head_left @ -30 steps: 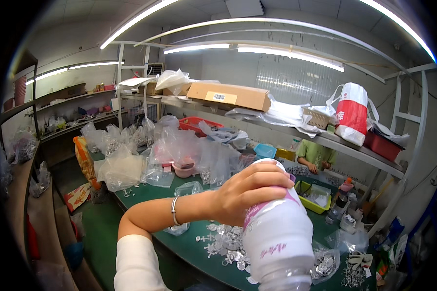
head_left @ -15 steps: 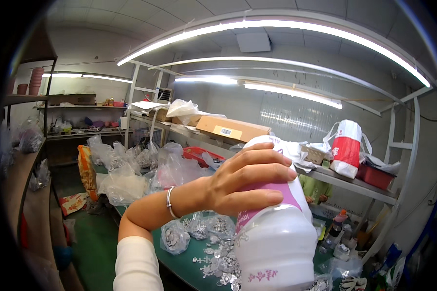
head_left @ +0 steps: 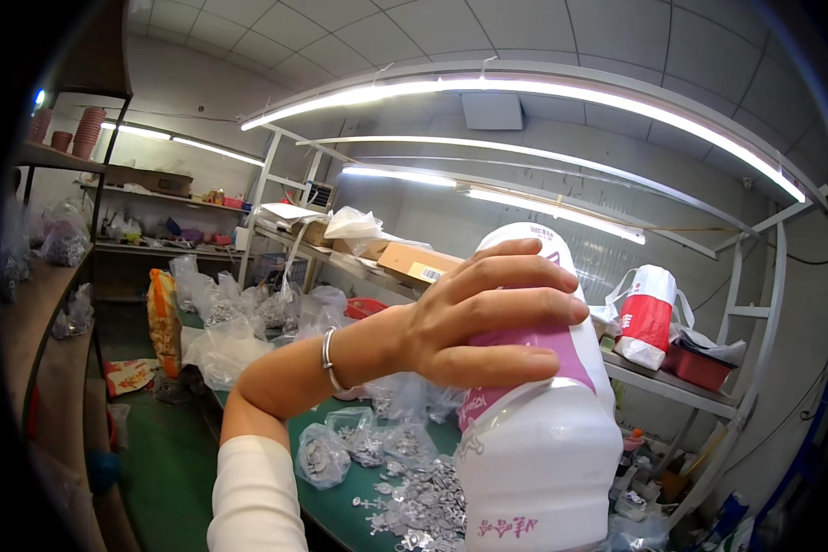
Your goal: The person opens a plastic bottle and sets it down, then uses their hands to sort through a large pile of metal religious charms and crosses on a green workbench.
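My left hand, on an arm with a silver bangle and a white sleeve, is closed around a large white plastic bottle with a purple label band. The fingers wrap over its upper middle, and the bottle stands tilted very near my view, covering much of the table's right part. Beside it, on the green tabletop, lies a heap of small silver metal charms, some cross-shaped. Clear plastic bags of similar pieces sit behind the heap. My right hand is not in view.
A shelf above the table carries a cardboard box, a red-and-white bag and a dark red bin. More filled bags crowd the table's far left. Wooden shelving stands along the left side.
The view has tipped upward, showing more ceiling. My left hand and the bottle have shifted slightly right, still gripped together. The green-clad person beyond the shelf is now mostly hidden behind the bottle.
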A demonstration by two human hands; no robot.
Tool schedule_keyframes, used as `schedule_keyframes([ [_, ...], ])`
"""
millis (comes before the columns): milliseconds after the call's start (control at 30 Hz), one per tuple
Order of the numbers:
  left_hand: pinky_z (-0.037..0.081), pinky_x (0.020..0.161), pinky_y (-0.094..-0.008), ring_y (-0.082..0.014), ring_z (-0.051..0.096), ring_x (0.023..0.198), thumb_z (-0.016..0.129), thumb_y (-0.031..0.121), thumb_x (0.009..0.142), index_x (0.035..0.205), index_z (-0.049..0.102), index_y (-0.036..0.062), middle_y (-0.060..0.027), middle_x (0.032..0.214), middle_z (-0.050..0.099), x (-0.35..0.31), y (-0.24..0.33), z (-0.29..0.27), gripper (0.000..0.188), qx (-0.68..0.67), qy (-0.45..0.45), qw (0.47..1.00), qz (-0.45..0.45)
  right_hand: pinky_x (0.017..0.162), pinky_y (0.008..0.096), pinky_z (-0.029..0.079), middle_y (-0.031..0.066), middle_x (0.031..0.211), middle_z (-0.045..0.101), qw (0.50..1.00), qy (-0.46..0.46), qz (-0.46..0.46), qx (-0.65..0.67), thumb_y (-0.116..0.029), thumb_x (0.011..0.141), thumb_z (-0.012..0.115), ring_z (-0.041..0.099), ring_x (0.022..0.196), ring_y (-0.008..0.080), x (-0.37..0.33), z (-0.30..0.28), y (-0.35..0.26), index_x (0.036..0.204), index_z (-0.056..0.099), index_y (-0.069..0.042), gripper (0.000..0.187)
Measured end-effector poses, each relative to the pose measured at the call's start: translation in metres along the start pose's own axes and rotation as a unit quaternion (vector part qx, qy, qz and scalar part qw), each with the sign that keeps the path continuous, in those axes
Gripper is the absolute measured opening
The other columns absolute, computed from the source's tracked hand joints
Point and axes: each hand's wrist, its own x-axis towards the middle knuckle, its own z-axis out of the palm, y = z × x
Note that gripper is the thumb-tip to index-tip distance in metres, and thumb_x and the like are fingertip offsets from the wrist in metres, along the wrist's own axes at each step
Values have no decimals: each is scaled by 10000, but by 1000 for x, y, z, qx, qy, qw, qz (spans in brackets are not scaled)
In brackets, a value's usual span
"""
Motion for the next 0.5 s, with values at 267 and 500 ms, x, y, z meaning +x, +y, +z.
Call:
schedule_keyframes([
  [267,403,948,-459,-300,535,1044,711,172,652,1107,495,168,-144,1134,547,2,-1,2,504,-5,5,1000,2,731,247,440,34,972,593,1000,9,21,2,-210,892,554,523,839,114,-5,0,-3,1144,549,-5,325],
  [500,397,952,-456,-302,526,1052,703,191,670,1091,518,136,-147,1141,540,-6,6,1,463,-27,-34,998,-50,788,258,431,49,1024,588,1000,16,-10,-7,-213,893,552,519,900,124,4,-6,20,1155,541,1,339],
])
